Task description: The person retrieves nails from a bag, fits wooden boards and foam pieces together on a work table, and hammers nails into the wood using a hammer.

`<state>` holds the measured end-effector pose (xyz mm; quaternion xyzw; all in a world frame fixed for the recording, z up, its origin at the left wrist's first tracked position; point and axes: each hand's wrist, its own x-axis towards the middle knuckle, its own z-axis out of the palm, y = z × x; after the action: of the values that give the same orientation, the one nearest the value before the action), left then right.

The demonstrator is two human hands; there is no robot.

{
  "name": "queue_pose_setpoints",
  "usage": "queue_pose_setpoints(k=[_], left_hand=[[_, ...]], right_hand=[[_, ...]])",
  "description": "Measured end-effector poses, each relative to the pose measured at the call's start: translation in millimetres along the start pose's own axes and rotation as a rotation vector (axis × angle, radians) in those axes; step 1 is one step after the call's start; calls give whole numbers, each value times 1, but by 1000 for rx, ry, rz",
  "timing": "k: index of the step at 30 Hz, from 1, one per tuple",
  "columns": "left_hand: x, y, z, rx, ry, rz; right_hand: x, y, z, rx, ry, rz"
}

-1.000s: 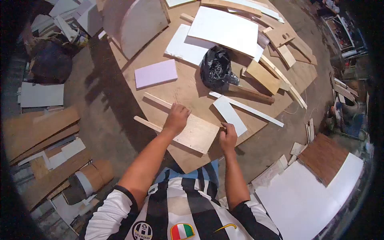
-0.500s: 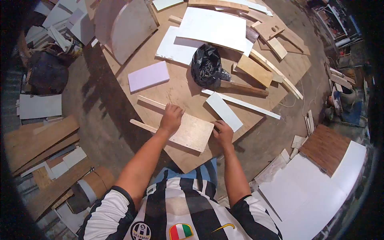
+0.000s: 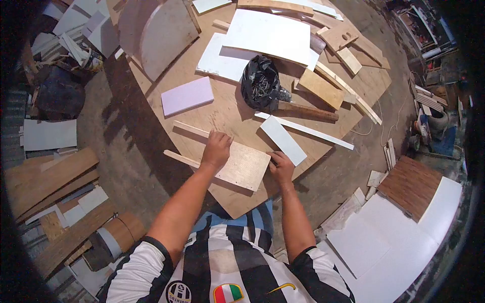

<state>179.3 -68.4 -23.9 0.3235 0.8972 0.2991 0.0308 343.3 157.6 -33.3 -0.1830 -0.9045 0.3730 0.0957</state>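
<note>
A small plywood panel [image 3: 244, 169] lies on two narrow wooden strips, whose free ends stick out to the left; one is the far strip [image 3: 189, 128], the other the near strip [image 3: 180, 158]. My left hand [image 3: 217, 151] is closed on the panel's left part near the far strip, its fingertips at the far edge. At the panel's right end, my right hand [image 3: 282, 167] has its fingers bent round the corner. Small dark dots show along the panel's near edge. Just beyond my right hand lies a white board piece [image 3: 284, 141].
A black plastic bag of nails [image 3: 260, 83] stands mid-table beside a hammer with a wooden handle [image 3: 308, 111]. A pale lilac block [image 3: 187, 96], white boards [image 3: 268, 33] and a long white strip [image 3: 305, 131] lie around. Board stacks [image 3: 55, 184] cover the floor at left, white sheets [image 3: 384, 242] at right.
Both hands hold nearly the same places on the panel. The view has shifted very slightly; nothing else has visibly moved.
</note>
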Motion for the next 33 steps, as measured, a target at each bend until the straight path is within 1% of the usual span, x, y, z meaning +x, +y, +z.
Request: queue_pose_setpoints(k=[2,3,5,6,7,9,11,14,16,17,19,21,23,26,27,29,30,32,33], left_hand=[[-3,0,2,59,24,8],[-3,2,0,66,27,4],[0,7,-3,53,20,-33],[1,8,-5,63,24,-41],[2,8,-6,43,27,-15],[2,9,-11,31,31,3],[5,12,-17,47,-31,27],[0,-1,-3,42,-17,39],[1,4,-8,45,-25,22],[2,6,-11,43,-33,20],[1,6,-10,56,-12,12],[3,7,-8,58,8,14],[2,6,-8,93,-30,22],[-3,-6,2,34,-65,-30],[-2,0,-2,33,-64,-31],[0,17,-12,19,197,-146],[-4,20,-11,20,199,-146],[-15,26,-10,285,373,-414],[-20,28,-10,285,373,-415]], right_hand=[[2,-6,-2,68,-29,65],[5,-11,-7,73,-32,59],[12,-15,-21,120,-230,151],[12,-4,-23,105,-322,119],[12,-3,-23,113,-331,111],[11,-2,-18,482,-266,309],[10,-2,-6,468,-279,327],[11,-3,1,429,-299,373],[13,-13,0,438,-270,478],[13,-16,2,443,-282,474],[12,-15,2,404,-188,379],[12,-7,6,399,-196,378],[11,-4,8,483,-195,408],[11,2,12,407,-217,414],[10,3,12,406,-218,414],[9,4,14,420,-191,431],[9,5,16,420,-191,429],[8,9,19,373,-180,412],[7,8,19,373,-181,412]])
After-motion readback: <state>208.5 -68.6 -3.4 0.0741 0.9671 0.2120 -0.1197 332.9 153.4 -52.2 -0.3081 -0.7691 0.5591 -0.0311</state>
